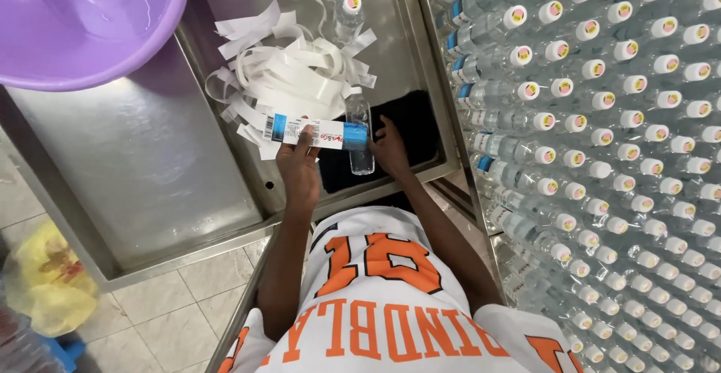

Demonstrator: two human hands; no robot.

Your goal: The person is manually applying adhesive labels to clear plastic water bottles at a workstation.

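Observation:
My left hand (299, 169) pinches a white and blue label strip (315, 130) that stretches across to a clear plastic water bottle (361, 138). The bottle lies on a black cloth (413, 121) in the steel tray (150, 155). My right hand (389, 147) grips the bottle from the right side and presses the label's blue end against it. A second capped bottle (350, 14) lies further back in the tray.
A heap of white backing strips (293, 72) lies behind the hands. A purple basin (82, 20) sits at the top left. Rows of several capped bottles (616, 163) fill the right side. A yellow bag (45, 279) rests on the tiled floor.

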